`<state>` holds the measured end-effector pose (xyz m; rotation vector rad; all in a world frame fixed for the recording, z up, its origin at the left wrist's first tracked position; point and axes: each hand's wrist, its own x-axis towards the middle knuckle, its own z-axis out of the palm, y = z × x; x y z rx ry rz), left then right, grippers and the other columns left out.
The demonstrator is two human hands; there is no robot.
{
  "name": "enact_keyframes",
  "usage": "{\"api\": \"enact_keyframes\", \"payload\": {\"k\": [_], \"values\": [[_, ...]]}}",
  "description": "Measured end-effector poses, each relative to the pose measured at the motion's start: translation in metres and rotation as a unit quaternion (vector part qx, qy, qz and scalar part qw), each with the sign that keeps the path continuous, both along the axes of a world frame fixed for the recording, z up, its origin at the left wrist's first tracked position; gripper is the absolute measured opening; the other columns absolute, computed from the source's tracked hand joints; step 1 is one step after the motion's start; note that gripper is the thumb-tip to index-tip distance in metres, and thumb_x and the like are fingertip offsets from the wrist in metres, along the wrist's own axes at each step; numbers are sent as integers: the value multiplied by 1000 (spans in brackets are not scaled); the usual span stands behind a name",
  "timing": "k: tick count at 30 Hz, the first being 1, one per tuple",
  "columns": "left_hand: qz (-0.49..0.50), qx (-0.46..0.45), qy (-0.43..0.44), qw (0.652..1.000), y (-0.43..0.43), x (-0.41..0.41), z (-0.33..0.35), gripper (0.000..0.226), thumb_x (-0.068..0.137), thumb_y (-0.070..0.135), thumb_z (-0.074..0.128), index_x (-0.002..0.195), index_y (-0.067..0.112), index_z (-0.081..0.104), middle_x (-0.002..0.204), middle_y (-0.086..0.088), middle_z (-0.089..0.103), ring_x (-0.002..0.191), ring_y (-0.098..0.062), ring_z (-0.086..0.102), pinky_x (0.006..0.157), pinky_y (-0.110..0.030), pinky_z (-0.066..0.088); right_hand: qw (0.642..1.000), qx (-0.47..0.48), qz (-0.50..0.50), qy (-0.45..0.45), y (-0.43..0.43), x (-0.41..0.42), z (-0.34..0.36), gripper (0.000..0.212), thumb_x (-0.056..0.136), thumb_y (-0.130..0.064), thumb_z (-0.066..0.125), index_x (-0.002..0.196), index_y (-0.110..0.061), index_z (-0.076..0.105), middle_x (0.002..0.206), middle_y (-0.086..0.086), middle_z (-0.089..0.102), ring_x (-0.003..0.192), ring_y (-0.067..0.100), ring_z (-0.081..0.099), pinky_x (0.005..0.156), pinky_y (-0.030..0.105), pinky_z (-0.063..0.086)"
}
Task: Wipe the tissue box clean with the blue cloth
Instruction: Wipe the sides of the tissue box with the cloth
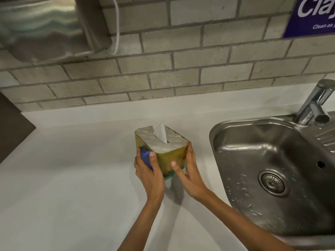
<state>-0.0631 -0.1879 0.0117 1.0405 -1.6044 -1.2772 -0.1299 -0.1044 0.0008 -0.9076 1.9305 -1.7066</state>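
Observation:
A yellow-green tissue box with a white quilted top and a tissue sticking up stands tilted on the white counter, its near edge lifted. My left hand holds a bunched blue cloth pressed against the box's left side. My right hand grips the box's right side, thumb on the front face and fingers along the right corner.
A steel sink with a drain and water drops lies to the right, with a chrome tap behind it. A brick wall runs behind the counter. A metal dispenser hangs upper left, and a blue sign upper right.

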Motion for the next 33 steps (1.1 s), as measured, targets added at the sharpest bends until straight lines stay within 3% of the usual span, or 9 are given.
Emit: {"api": "enact_keyframes", "payload": {"k": [2, 4, 6, 10, 15, 22, 25, 28, 33], "values": [[-7, 47, 6, 999, -2, 5, 2, 70, 82, 55, 48, 140, 18, 36, 140, -9, 44, 129, -25, 43, 110, -43, 37, 999, 22, 4, 28, 0, 7, -5, 89, 86, -47, 48, 144, -31, -17, 155, -15, -11, 138, -11, 4, 103, -1, 18], [-2, 87, 0, 996, -6, 6, 2, 52, 84, 48, 57, 127, 21, 44, 125, -5, 53, 116, -25, 53, 102, -40, 44, 998, 34, 10, 57, 1, 14, -7, 90, 85, -48, 46, 142, -31, -21, 155, -10, -16, 143, -1, -2, 109, 6, 14], [15, 132, 6, 991, -9, 5, 1, 35, 87, 43, 57, 116, 26, 45, 110, 0, 55, 104, -21, 56, 91, -34, 46, 995, 40, 12, 91, 3, 20, -9, 88, 84, -49, 45, 138, -31, -22, 154, -9, -17, 142, 0, -6, 109, 4, 10], [45, 177, 9, 983, -10, 5, -6, 19, 93, 34, 48, 109, 24, 45, 102, -1, 54, 90, -17, 53, 79, -29, 40, 989, 53, 8, 134, 7, 29, -16, 85, 84, -48, 44, 138, -30, -19, 153, -8, -19, 144, 5, -7, 117, 23, 12], [99, 175, 36, 979, -12, 0, -6, 32, 94, 30, 49, 121, 12, 47, 104, -4, 54, 92, -20, 53, 79, -28, 39, 986, 75, 30, 144, 16, 45, -21, 80, 87, -45, 39, 135, -30, -22, 147, -18, -27, 142, 2, -20, 121, 40, 3], [109, 198, 29, 974, 2, 0, -14, 62, 83, 23, 68, 134, 5, 38, 129, -15, 53, 115, -30, 54, 94, -33, 42, 977, 118, 70, 166, 26, 63, -21, 78, 88, -43, 30, 135, -20, -27, 140, -18, -38, 137, 1, -31, 113, 20, -20], [102, 221, 31, 970, -1, -1, -14, 63, 84, 23, 67, 136, 6, 35, 130, -15, 52, 114, -31, 54, 97, -37, 42, 979, 125, 54, 150, 29, 63, -21, 72, 88, -46, 28, 138, -28, -20, 145, -17, -33, 140, 1, -26, 115, 20, -14], [77, 238, 38, 968, -10, 0, -13, 58, 87, 24, 63, 136, 10, 35, 119, -8, 52, 112, -26, 52, 94, -33, 41, 992, 88, -33, 86, 33, 46, -15, 60, 87, -50, 31, 138, -43, -2, 149, -22, -19, 142, 0, -7, 118, 25, 4], [0, 247, 10, 969, -37, 1, -10, 59, 89, 25, 60, 139, 13, 32, 135, -11, 48, 120, -25, 48, 99, -36, 40, 989, 42, -140, 29, 31, -25, -5, 56, 96, -35, 35, 147, -25, 13, 152, -16, 14, 143, 6, 13, 113, 22, 12]]}}
